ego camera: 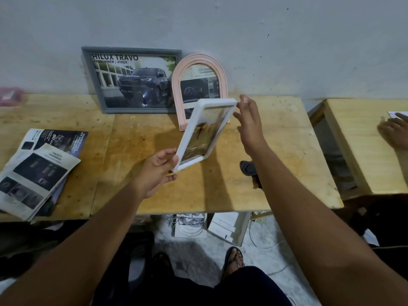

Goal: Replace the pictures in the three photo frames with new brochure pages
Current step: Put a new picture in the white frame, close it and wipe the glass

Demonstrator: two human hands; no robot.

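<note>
Altogether three frames, one in left hand; perhaps two brochures.

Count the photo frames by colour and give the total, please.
grey frame: 1
pink frame: 1
white frame: 1
Total: 3

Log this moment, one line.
left hand: holds white frame | right hand: open by its top | grey frame, pink frame: at wall
</note>
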